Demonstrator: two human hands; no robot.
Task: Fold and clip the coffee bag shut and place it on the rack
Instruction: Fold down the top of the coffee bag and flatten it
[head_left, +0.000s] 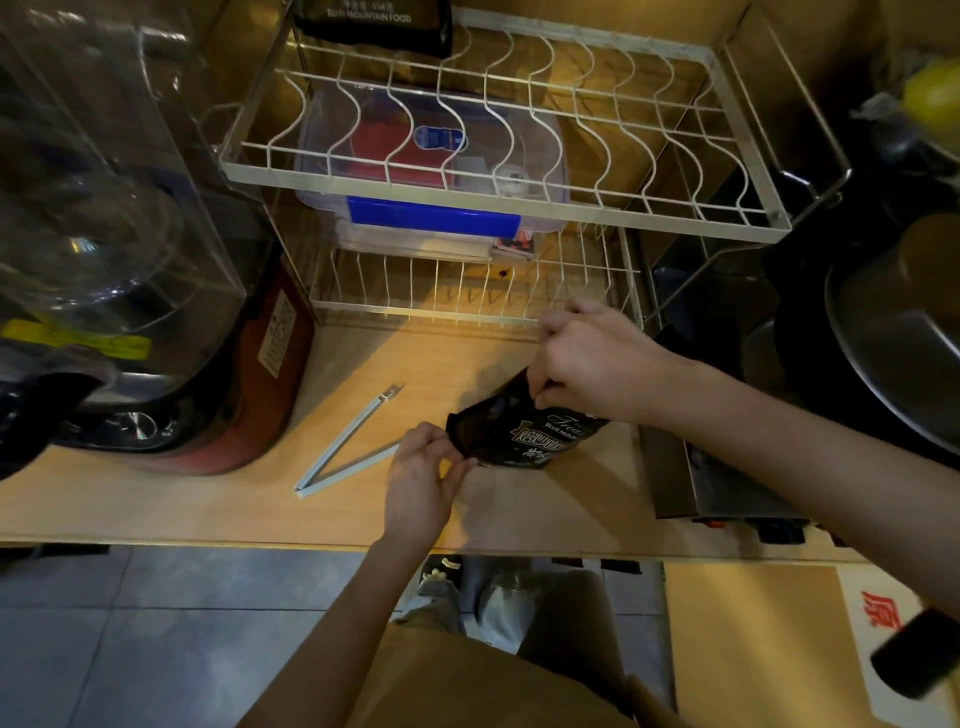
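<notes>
Nearest to the camera, I am seeing the brown clothes of the person and the grey floor, so the person is standing close against the wooden counter to work over it.

Going from the left, a big machine with a clear dome is standing on the counter; its red side is carrying a white label, too small for me to read. Next, a pale sealing clip is lying open in a V shape, I think so that it is ready for the bag.

Then the left hand is pinching the near corner of the coffee bag, fingers together on the foil. The bag is resting low on the counter, just right of the clip, its top turned to the left. The right hand is gripping the far edge, fingers clamped on it. I judge both hands are stretching the top flat for folding.

On the bag I am reading "BLUE MOUN" partly. Beyond, the white wire rack is waiting, and a second black bag at its far end is showing "BLUE MOUNTAIN FOOD".
</notes>
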